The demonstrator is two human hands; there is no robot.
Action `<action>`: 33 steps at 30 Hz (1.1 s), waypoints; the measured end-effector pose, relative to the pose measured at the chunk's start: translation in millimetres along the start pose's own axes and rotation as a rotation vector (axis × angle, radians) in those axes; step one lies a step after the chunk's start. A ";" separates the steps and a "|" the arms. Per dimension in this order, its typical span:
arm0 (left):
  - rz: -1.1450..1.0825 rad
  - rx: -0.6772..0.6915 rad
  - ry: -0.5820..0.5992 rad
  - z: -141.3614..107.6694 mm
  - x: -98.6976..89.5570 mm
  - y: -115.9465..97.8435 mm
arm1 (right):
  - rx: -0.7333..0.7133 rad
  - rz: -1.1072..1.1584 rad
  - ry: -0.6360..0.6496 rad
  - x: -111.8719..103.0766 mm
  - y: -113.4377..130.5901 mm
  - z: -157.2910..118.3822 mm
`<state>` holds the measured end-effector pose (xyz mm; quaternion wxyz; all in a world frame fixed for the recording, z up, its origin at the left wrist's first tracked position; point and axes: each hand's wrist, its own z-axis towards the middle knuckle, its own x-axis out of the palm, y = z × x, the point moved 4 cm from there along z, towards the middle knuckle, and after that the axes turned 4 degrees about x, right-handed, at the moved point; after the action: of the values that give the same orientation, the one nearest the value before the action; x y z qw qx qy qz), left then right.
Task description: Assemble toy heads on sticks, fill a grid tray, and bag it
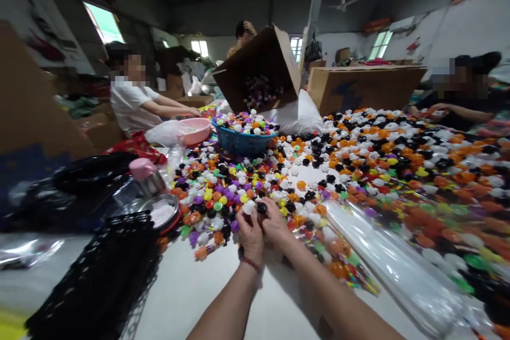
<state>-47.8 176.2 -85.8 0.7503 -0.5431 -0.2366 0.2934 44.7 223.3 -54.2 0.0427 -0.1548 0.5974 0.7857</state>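
Observation:
My left hand (251,236), with a dark red bead bracelet at the wrist, is closed around a white round plastic piece (249,207). Right beside it, my right hand (274,226) pinches a black round plastic piece (262,207). The two hands meet close together above the near edge of a wide spread of small plastic pieces (223,191) in white, black, orange, purple, yellow and green. Some of these have thin coloured stems. The undersides of both held pieces are hidden by my fingers.
A blue basket (243,141) heaped with pieces stands ahead, before a tipped cardboard box (263,71). Clear plastic bags (382,260) lie right; black netting (99,276), a metal dish (161,212) and a pink-lidded container (145,175) sit left. Several people work around the table.

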 end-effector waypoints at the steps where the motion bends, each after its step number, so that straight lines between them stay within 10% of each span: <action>1: 0.017 -0.005 -0.003 -1.5 -1.7 -2.2 | 0.015 -0.014 -0.023 -4.2 1.9 -1.2; 8: 0.157 0.165 -0.045 -7.6 -18.4 -32.9 | 0.282 0.227 -0.049 -52.6 16.2 -40.2; 13: 0.053 0.040 0.010 2.3 -15.4 -31.7 | 0.508 0.478 0.055 -65.8 16.6 -97.0; 21: 0.177 0.043 0.147 -3.2 -21.9 -41.6 | 0.468 0.644 0.030 -71.1 9.2 -127.5; 33: 0.758 0.719 1.022 -220.4 -75.7 -69.4 | 0.289 0.077 -0.034 -83.6 -10.9 -213.5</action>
<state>59.2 -42.2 -88.0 0.7459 -0.3768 0.4585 0.3025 167.7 33.0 -90.6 0.0447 -0.1109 0.7089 0.6952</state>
